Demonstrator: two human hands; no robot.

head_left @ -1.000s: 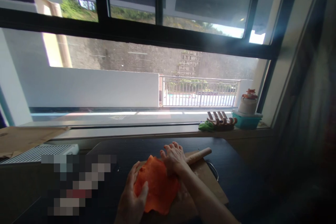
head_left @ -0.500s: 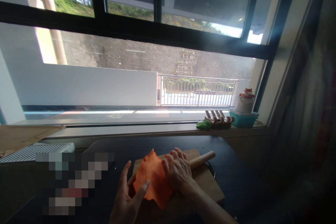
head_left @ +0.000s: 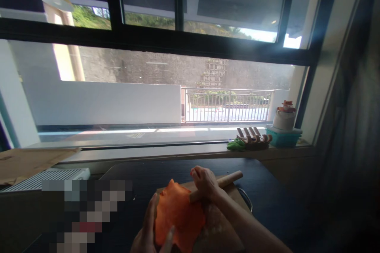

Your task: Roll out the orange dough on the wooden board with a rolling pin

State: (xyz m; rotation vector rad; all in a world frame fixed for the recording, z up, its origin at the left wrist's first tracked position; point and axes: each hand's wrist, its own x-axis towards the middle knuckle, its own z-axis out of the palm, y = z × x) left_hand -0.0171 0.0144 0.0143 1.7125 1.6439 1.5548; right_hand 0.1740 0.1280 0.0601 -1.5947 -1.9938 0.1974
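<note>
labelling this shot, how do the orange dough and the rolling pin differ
The orange dough is a sheet with an uneven edge; the rolling pin is a straight cylinder. The dough is bright orange, the pin pale tan. Both lie over the wooden board.

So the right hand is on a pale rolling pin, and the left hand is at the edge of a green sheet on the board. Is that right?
Not quite: the sheet is orange, not green, as the head view shows. The right hand is indeed on a pale rolling pin, and the left hand at the sheet's edge.
</note>
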